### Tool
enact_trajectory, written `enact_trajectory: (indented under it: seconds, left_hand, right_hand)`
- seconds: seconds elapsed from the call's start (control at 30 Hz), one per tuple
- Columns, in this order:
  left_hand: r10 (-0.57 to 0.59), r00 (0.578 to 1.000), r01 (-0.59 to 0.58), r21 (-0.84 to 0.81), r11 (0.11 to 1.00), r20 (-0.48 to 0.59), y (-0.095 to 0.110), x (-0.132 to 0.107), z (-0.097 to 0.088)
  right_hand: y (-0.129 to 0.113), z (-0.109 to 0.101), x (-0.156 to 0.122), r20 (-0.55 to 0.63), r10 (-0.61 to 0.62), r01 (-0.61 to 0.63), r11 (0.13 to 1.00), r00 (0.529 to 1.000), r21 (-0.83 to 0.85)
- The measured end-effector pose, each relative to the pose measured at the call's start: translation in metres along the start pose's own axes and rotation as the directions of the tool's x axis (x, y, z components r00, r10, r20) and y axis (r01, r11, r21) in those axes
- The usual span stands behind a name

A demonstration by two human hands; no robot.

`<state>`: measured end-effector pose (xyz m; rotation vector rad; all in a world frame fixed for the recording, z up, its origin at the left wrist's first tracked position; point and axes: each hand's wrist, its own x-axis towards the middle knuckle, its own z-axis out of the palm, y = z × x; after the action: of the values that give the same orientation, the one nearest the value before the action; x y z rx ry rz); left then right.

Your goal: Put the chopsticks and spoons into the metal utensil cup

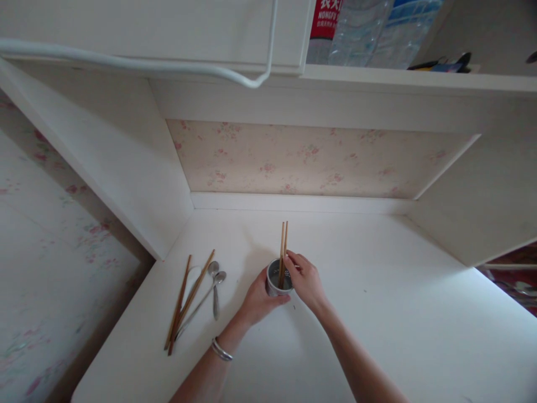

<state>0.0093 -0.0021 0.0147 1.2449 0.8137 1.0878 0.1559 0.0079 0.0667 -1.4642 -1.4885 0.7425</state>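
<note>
A small round metal holder stands on the white desk. My left hand is wrapped around its near side. My right hand rests at its right rim, fingers pinched on a pair of wooden chopsticks that stand upright inside the holder. To the left on the desk lie several more chopsticks and two metal spoons. A silver bangle sits on my left wrist.
The desk sits in a white alcove with a floral back panel and side walls. A shelf above carries plastic water bottles. A white cable hangs across the top. A floral surface lies to the left.
</note>
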Motion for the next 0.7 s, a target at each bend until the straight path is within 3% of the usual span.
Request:
enact_trajectory:
  seconds: [0.13, 0.27, 0.5, 0.6, 0.7]
  left_hand:
    - [0.01, 1.0, -0.01, 0.004, 1.0, 0.03, 0.009, -0.002, 0.002]
    - [0.028, 0.999, -0.03, 0.082, 0.996, 0.018, 0.016, -0.003, 0.004]
    - [0.063, 0.998, -0.066, 0.134, 0.989, 0.027, 0.013, -0.007, 0.004]
    - [0.06, 0.997, -0.05, 0.21, 0.976, -0.041, 0.015, -0.021, -0.013]
    - [-0.044, 0.984, 0.107, 0.368, 0.924, -0.175, 0.029, -0.041, -0.046]
  right_hand:
    - [0.014, -0.002, -0.017, 0.117, 0.049, -0.077, 0.964, 0.992, 0.253]
    - [0.032, 0.007, -0.036, 0.193, 0.028, -0.103, 0.917, 0.981, 0.386]
    - [0.044, 0.024, -0.045, 0.099, 0.03, -0.058, 0.953, 0.995, 0.298]
    - [0.046, 0.024, -0.047, 0.1, 0.02, -0.05, 0.951, 0.995, 0.305]
    - [0.049, 0.022, -0.048, 0.094, 0.04, -0.066, 0.954, 0.995, 0.293]
